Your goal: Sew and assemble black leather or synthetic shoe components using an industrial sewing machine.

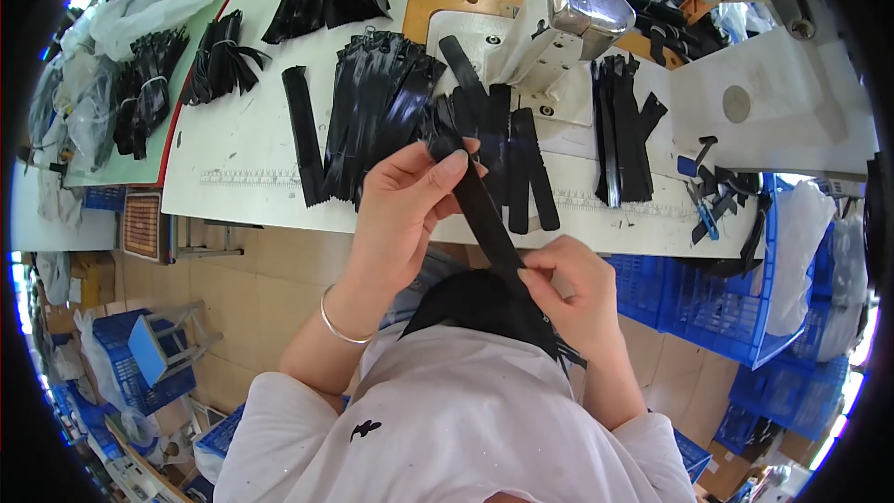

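Observation:
Between my two hands a flat black strap (486, 219) is stretched at a slant over the table's front edge. My left hand (410, 200), with a bangle on its wrist, pinches the upper end between thumb and fingers. Lower down, my right hand (573, 291) grips the other end in a thumb-and-finger pinch. Just beyond my left hand lies a thick pile of glossy black strips (377, 98). Several loose black straps (531, 168) rest right of the held one, and a single strap (302, 135) lies left of the pile.
A sewing machine (563, 33) stands at the back of the white table (233, 154). More black strips (619, 130) lie right of it, near blue-handled snips (705, 214). Tied bundles (223, 61) sit at the far left. A blue crate (670, 303) stands below the right edge, a stool (163, 345) lower left.

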The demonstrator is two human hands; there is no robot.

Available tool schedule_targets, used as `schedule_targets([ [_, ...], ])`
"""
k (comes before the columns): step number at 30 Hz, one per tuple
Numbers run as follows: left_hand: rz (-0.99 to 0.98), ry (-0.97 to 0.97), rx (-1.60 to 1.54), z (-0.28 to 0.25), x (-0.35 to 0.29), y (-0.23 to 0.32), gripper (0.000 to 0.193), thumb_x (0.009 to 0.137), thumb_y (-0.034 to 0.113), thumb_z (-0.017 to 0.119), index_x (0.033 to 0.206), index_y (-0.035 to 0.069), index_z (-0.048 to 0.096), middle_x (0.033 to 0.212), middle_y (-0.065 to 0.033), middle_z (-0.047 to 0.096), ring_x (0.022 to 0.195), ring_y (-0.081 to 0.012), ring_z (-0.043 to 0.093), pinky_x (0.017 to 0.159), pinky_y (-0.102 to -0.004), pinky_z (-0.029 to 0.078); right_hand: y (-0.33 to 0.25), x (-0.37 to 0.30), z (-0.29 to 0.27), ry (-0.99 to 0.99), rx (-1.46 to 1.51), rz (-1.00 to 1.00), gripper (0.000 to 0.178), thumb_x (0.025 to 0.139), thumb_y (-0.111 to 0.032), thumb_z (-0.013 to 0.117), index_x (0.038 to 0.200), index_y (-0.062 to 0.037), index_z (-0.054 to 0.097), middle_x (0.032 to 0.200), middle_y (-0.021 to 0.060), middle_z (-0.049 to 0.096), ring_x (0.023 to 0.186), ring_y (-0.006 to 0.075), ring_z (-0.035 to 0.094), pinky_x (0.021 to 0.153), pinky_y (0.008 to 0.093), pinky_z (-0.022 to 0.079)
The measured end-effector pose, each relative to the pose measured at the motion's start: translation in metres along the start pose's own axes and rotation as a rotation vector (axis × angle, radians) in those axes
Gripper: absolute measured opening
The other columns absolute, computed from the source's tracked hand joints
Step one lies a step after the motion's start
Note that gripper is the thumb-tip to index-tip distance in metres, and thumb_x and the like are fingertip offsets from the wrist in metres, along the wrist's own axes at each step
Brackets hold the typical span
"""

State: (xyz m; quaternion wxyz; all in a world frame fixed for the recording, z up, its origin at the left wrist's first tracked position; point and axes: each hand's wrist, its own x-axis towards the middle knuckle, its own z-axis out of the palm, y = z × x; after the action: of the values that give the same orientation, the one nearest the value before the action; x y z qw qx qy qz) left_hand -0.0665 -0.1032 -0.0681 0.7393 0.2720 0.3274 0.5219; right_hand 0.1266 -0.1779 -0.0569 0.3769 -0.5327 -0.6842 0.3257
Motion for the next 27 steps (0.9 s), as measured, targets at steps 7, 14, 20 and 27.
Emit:
schedule_targets([
  [7,0.176,0.05,0.199,0.014,-0.001,-0.006,0.018,0.087,0.002,0.062,0.104,-0.002,0.063,0.089,-0.011,0.068,0.078,-0.0163,0.066,0.062,-0.0284,0.056,0.016,-0.008,-0.022,0.005,-0.072,0.15,0.014,0.077,-0.002,0.067,0.09,0.0002,0.064,0.079,0.0081,0.06,0.068,0.0176,0.059,0.063,0.0279,0.047],
  [14,0.551,0.122,0.58,0.029,-0.016,-0.002,0.033,0.073,-0.005,0.068,0.104,0.004,0.068,0.087,-0.0046,0.062,0.076,-0.0098,0.057,0.063,-0.0248,0.047,0.105,-0.008,-0.111,0.576,-0.826,0.294,0.026,0.086,-0.016,0.062,0.109,-0.0033,0.064,0.105,0.0117,0.063,0.1,0.0321,0.055,0.091,0.0391,0.042],
  [20,1.267,-0.014,1.202,0.036,-0.021,0.004,0.051,0.051,0.003,0.071,0.101,0.011,0.074,0.087,-0.0047,0.053,0.081,-0.0233,0.058,0.073,-0.0346,0.045,0.142,-0.015,-0.132,0.612,-1.02,0.339,0.028,0.087,-0.021,0.06,0.112,-0.0074,0.063,0.103,0.0108,0.061,0.102,0.0294,0.054,0.09,0.0401,0.042],
  [27,1.35,0.044,1.369,0.04,-0.018,-0.012,0.038,0.064,0.003,0.073,0.101,0.011,0.073,0.104,-0.0093,0.059,0.083,-0.0226,0.056,0.07,-0.0322,0.044,0.153,-0.008,-0.14,0.659,-1.08,0.264,0.016,0.087,-0.017,0.06,0.096,-0.0078,0.068,0.091,0.0062,0.06,0.094,0.0274,0.055,0.084,0.0398,0.041],
])
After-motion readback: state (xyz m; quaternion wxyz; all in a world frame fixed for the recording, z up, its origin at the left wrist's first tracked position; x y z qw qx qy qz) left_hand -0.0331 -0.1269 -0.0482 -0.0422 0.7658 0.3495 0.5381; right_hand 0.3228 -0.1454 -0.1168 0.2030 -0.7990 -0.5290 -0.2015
